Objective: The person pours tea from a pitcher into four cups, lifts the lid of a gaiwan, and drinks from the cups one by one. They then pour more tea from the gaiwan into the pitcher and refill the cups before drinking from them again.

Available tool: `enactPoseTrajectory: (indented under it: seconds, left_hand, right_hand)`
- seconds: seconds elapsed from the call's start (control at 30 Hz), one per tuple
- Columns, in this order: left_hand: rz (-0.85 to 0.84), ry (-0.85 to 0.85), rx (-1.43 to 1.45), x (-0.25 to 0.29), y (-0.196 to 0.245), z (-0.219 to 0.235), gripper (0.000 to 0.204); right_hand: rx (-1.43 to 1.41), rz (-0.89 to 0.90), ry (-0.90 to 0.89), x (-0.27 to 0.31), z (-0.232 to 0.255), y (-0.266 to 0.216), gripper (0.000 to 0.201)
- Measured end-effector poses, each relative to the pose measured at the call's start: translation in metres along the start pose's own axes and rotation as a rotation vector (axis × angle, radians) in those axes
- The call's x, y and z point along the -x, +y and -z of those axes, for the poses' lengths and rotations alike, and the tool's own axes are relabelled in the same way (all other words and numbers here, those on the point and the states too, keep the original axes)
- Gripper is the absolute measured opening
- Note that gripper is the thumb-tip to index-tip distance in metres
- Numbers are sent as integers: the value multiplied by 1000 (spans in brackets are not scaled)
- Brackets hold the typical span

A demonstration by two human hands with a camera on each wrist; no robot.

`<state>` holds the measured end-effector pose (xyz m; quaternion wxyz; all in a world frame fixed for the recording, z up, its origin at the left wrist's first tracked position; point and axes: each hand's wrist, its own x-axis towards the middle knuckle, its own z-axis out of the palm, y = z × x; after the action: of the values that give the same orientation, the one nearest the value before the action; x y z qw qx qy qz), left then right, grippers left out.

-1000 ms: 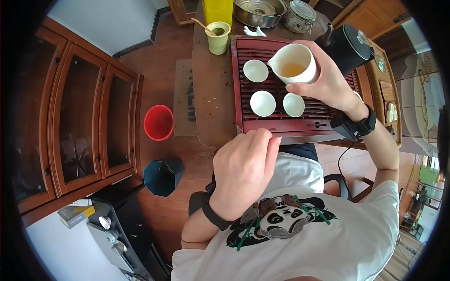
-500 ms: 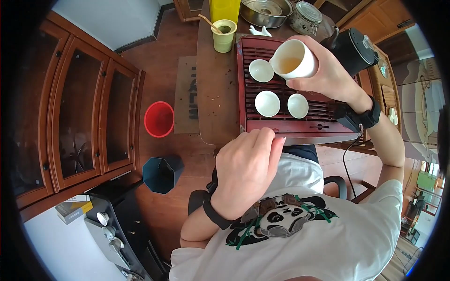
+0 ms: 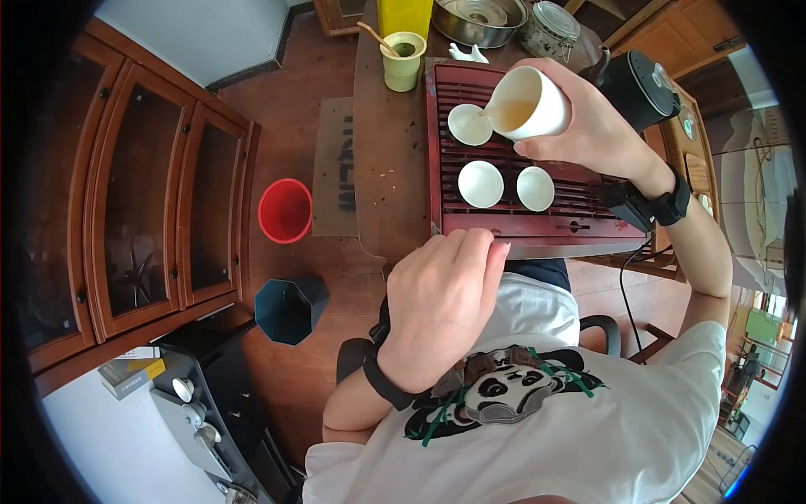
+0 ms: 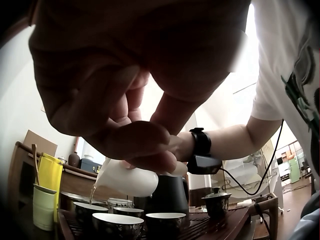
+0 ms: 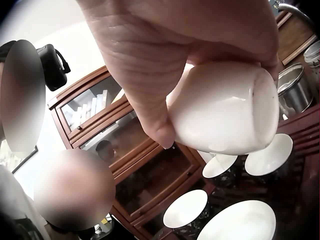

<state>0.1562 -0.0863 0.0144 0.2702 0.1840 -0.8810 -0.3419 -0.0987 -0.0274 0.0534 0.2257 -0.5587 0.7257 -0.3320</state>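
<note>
My right hand (image 3: pixel 600 126) grips a white pitcher (image 3: pixel 550 105) of amber tea, thumb on the near side and fingers round the far side. The pitcher leans left, its spout over a small teacup (image 3: pixel 470 126) at the far left of the slatted tea tray (image 3: pixel 537 225). A thin stream of tea (image 4: pixel 92 193) falls from the spout into that cup in the left wrist view. Two more white-lined cups, one left (image 3: pixel 481 185) and one right (image 3: pixel 535 189), stand nearer me. My left hand (image 3: pixel 441 311) hangs loosely curled before the tray's front edge, holding nothing.
A black kettle (image 3: pixel 634 88) stands right of the pitcher. Beyond the tray are a steel bowl (image 3: pixel 480 23), a glass jar (image 3: pixel 550 29) and a green pot (image 3: pixel 405 63) with a wooden scoop. A lidded dark cup (image 4: pixel 216 204) shows at the tray's right.
My right hand has tipped the pitcher further left, and tea now runs from its spout into the far-left cup. The left hand keeps its pose; the head view has shifted slightly.
</note>
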Motion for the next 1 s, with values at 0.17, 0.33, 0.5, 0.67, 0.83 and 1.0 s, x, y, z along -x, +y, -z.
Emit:
enactPoseTrajectory:
  seconds: [0.17, 0.33, 0.5, 0.67, 0.83, 1.0]
  left_hand:
    - [-8, 21, -5, 1, -1, -2, 9]
    - [-9, 28, -6, 0, -1, -2, 8]
    - [1, 7, -14, 0, 0, -1, 8]
    - [-2, 3, -17, 0, 1, 0, 9]
    - [2, -3, -22, 1, 0, -1, 10]
    - [3, -3, -15, 1, 0, -1, 13]
  right_hand:
    - [-55, -65, -71, -1, 4, -2, 72]
    - [17, -18, -27, -1, 4, 0, 71]
    - [16, 30, 11, -1, 5, 1, 69]
    - [36, 51, 20, -1, 4, 1, 69]
    - [43, 46, 16, -1, 3, 1, 69]
    - [42, 41, 14, -2, 3, -1, 69]
